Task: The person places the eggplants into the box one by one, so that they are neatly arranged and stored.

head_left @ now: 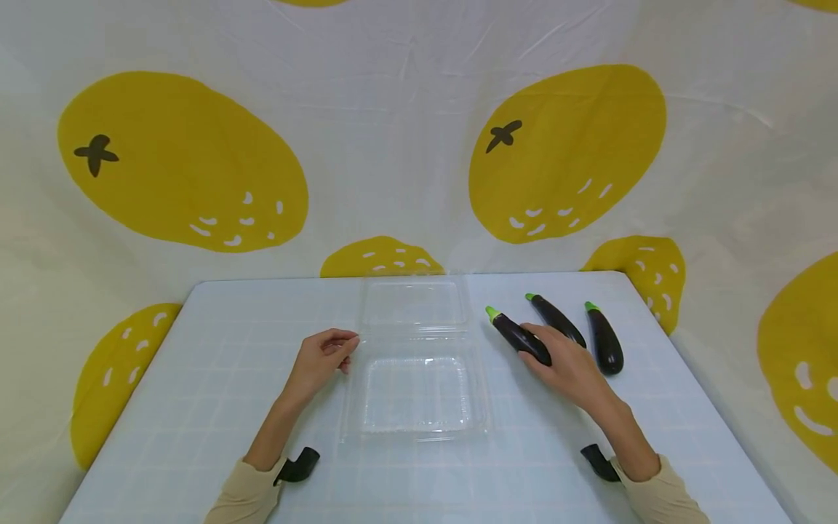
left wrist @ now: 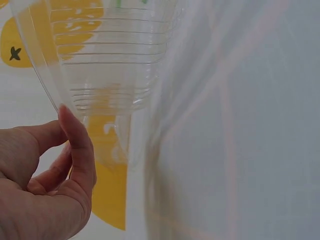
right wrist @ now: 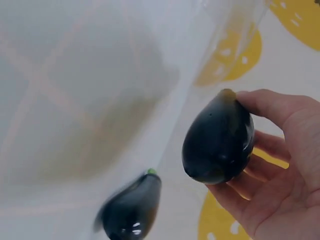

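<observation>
A clear plastic clamshell box (head_left: pixel 419 393) lies opened out on the table, its lid (head_left: pixel 415 302) folded back toward the far edge. My left hand (head_left: pixel 324 356) is at the box's left side near the hinge; the left wrist view shows its thumb and finger pinching the plastic rim (left wrist: pixel 47 92). In my right hand (head_left: pixel 569 367) is a glossy dark eggplant (head_left: pixel 517 336), gripped near its thick end with the green stem pointing away and left. Two more eggplants, one slanted (head_left: pixel 556 319) and one at the right (head_left: pixel 605 342), lie beyond and beside that hand.
A pale checked cloth (head_left: pixel 229 393) covers the table. Behind it hangs a white sheet with big yellow fruit prints (head_left: pixel 183 160). Black wrist mounts sit at the left cuff (head_left: pixel 300 466) and right cuff (head_left: pixel 599 463).
</observation>
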The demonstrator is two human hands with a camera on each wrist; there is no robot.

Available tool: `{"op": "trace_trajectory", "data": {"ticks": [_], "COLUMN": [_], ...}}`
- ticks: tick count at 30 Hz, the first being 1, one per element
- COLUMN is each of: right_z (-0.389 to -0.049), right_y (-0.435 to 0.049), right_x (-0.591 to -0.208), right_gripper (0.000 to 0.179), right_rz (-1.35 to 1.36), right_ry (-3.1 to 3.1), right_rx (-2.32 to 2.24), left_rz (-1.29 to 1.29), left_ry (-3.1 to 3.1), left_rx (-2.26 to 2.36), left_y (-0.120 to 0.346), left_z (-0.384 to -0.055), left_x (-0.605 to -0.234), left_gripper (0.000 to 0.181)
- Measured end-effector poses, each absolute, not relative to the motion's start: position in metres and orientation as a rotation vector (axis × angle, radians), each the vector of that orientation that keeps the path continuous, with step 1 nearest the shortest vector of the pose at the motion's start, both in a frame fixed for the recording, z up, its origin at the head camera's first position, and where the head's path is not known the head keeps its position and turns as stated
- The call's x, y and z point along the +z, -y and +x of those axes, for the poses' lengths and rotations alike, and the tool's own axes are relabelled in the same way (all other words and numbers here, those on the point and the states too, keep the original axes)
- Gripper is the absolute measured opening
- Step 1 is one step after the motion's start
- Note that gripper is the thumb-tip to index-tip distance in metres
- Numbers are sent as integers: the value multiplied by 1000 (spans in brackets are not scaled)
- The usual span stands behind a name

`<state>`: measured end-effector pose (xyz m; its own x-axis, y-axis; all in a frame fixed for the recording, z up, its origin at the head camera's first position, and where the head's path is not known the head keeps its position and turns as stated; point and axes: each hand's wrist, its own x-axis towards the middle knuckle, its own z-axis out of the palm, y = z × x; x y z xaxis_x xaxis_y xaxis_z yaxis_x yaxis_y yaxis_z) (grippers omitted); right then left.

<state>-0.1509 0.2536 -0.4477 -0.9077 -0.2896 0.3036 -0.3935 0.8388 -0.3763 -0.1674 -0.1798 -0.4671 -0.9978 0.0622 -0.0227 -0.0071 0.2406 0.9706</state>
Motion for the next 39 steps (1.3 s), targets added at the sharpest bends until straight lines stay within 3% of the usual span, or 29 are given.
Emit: {"op": "trace_trajectory", "data": {"ticks": [20,39], "right_z": [-145,-136], "right_y": [-203,-163], "right_x": [-411,-414], "right_gripper": [51,50], "right_rz": [758,988], "right_ry": [2713,2686], "right_rx": [634,691], "left_rz": [33,19], "left_ry": [-2442,-2452], "left_rx": [1892,1875], "left_y": [181,181], "left_z": [-169,-170], "left_x": [-476,-476], "left_gripper": [31,34]}}
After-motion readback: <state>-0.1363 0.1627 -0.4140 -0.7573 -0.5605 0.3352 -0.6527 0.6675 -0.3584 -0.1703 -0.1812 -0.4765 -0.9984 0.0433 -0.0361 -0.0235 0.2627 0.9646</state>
